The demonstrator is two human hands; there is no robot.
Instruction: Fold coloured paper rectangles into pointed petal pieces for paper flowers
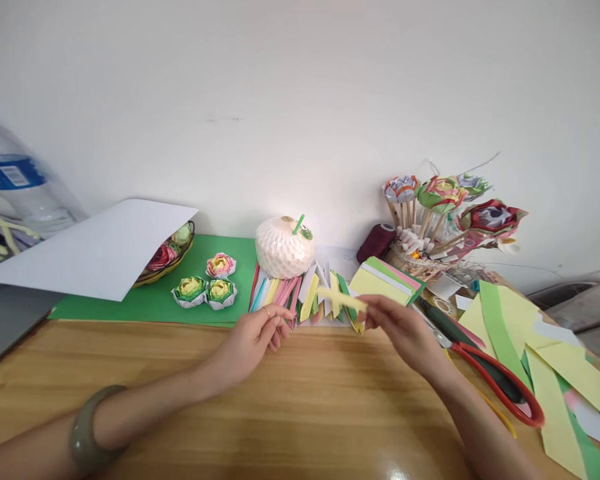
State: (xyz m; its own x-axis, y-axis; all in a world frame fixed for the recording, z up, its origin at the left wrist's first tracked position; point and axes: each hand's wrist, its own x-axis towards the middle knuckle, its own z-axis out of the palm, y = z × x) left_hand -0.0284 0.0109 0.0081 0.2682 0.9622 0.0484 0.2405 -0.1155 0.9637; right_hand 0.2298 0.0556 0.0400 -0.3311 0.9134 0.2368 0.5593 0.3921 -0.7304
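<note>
My right hand [397, 330] pinches a pale yellow paper strip [343, 299] that points left, slightly blurred. Across from it, my left hand [261, 331] has its thumb and fingers drawn together; whatever they hold, if anything, is too small to make out. Just behind both hands lies a row of folded paper pieces [307, 300] in yellow, pink, white, green and blue. A white textured ball-shaped object [285, 248] with a green stick on top stands behind that row. Three folded paper flowers [221, 292] sit on a green sheet [150, 310] to the left.
Red-handled scissors [500, 380] and loose yellow and green paper strips [555, 400] cover the table's right side. Paper flowers on sticks [443, 193] stand behind them beside a dark red thread spool [376, 243]. At left, a white sheet [105, 247] overhangs a basket [167, 263], near a water bottle [20, 177].
</note>
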